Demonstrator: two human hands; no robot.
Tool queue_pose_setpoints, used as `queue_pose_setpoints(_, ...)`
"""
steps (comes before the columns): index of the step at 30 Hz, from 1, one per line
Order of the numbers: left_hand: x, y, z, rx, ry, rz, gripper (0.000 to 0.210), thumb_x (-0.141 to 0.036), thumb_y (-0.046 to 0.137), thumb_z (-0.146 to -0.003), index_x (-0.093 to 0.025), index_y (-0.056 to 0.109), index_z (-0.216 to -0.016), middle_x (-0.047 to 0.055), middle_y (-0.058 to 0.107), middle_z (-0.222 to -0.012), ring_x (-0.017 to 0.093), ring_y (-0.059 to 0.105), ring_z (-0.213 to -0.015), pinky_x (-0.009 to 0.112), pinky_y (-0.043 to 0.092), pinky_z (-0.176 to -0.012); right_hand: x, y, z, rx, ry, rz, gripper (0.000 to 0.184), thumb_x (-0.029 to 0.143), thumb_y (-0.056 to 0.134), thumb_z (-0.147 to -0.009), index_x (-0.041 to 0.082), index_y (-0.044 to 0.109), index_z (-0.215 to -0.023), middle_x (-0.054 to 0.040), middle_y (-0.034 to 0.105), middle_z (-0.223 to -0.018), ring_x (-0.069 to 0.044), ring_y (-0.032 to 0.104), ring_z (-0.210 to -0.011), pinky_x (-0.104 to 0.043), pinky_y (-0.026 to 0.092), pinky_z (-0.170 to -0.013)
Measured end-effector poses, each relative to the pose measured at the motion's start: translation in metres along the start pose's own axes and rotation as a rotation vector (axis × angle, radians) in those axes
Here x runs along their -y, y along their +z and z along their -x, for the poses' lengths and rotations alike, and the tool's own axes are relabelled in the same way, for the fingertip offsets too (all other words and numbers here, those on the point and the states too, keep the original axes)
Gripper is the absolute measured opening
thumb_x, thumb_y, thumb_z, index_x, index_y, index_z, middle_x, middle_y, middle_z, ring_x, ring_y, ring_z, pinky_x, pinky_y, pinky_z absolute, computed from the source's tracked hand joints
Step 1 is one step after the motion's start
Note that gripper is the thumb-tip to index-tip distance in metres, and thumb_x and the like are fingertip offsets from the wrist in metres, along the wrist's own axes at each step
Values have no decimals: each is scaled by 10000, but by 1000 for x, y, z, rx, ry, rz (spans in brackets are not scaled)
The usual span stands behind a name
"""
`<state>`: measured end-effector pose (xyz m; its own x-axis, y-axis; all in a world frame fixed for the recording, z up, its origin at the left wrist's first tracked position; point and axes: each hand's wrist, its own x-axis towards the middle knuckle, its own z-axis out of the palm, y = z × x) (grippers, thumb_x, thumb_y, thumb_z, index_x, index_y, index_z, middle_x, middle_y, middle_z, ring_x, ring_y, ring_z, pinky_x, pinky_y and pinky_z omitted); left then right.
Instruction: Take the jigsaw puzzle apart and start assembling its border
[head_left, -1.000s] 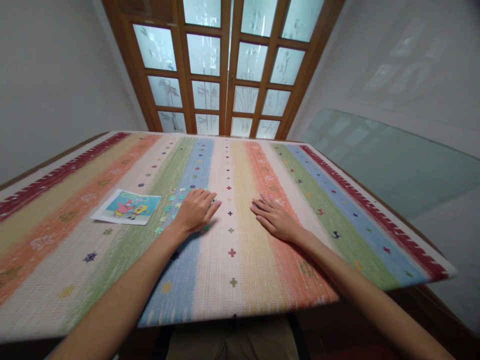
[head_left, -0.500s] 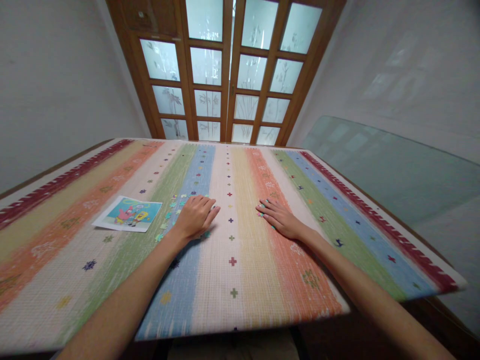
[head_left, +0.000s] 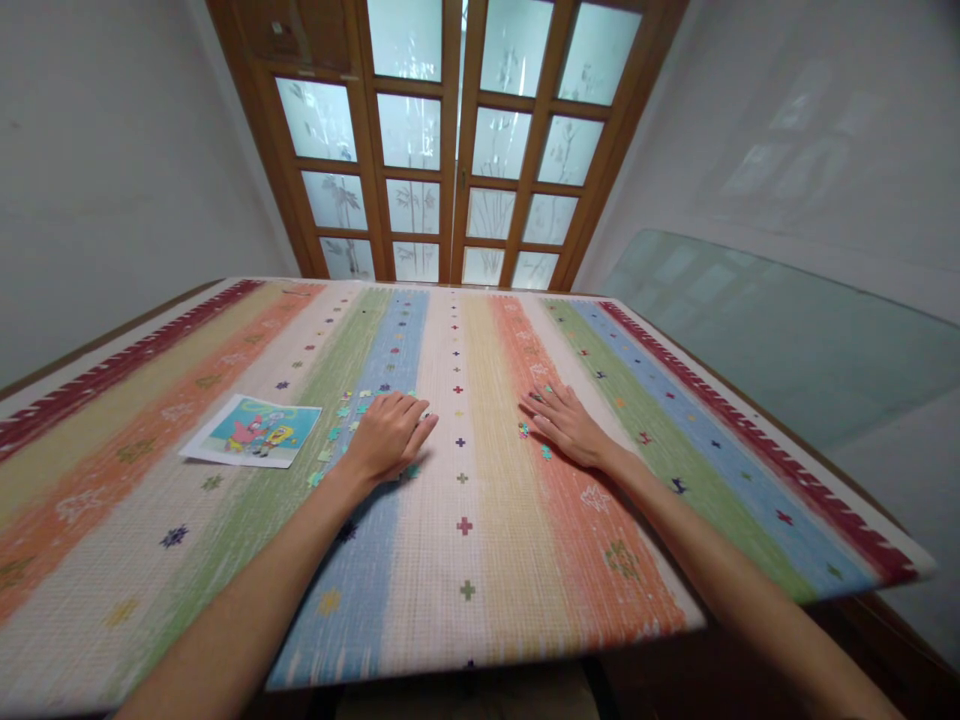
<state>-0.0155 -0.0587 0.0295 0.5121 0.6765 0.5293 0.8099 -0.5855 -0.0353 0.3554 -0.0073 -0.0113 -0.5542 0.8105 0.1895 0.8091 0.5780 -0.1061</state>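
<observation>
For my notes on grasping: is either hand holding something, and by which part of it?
The right hand, spread among small puzzle pieces, shows no hold. Whether the left hand holds anything cannot be told.

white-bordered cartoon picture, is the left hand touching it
No, multicoloured striped cloth shows between the cartoon picture and the left hand.

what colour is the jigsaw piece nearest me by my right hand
That jigsaw piece looks teal in the head view.

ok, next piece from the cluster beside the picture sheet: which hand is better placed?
Left, I'd say. The left hand is right at the cluster of pieces, with some showing on either side of it. The right hand is farther off, spread beside a few other pieces.
</observation>
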Motion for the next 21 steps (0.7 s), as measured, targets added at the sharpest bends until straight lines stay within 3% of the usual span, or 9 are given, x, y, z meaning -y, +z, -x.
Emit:
queue_pose_setpoints(3,0,0,0,5,9,-3,295,-296,401,-1055,-184,674,-1053,117,728,-979,296,632,-923,457,482,-822,22,-3,6,45,-182,-10,543,474,298,-1103,268,412,-1592,-67,263,-1694,-299,138,-1589,-617,146,-1267)
queue_pose_setpoints(5,0,0,1,7,8,2,293,-310,408,-1054,-185,673,-1056,117,728,-985,296,632,-928,454,479,-826,30,-3,9,50,-227,-11,522,470,298,-1106,310,416,-1588,-30,270,-1694,-287,107,-1594,-607,141,-1273)
queue_pose_setpoints(8,-1,1,1,2,-1,30,270,-309,433,-1043,-197,678,-1065,112,728,-982,294,635,-930,451,476,-831,28,0,7,57,-182,-19,513,453,267,-1111,327,423,-1583,-8,287,-1690,-285,139,-1590,-592,174,-1273)
queue_pose_setpoints(17,4,-2,1,-44,-40,-2,317,-324,402,-1055,-190,688,-1074,131,740,-1028,309,635,-951,467,493,-827,-10,3,-9,46,20,33,538,463,245,-1106,282,514,-1536,-93,352,-1665,-365,256,-1555,-680,205,-1220)
queue_pose_setpoints(21,5,-4,0,-111,-83,-27,344,-329,391,-1058,-171,696,-1055,145,737,-1025,318,638,-953,473,502,-827,-8,-2,-5,-4,47,39,543,502,273,-1099,287,505,-1540,-101,357,-1665,-357,221,-1568,-696,164,-1222)
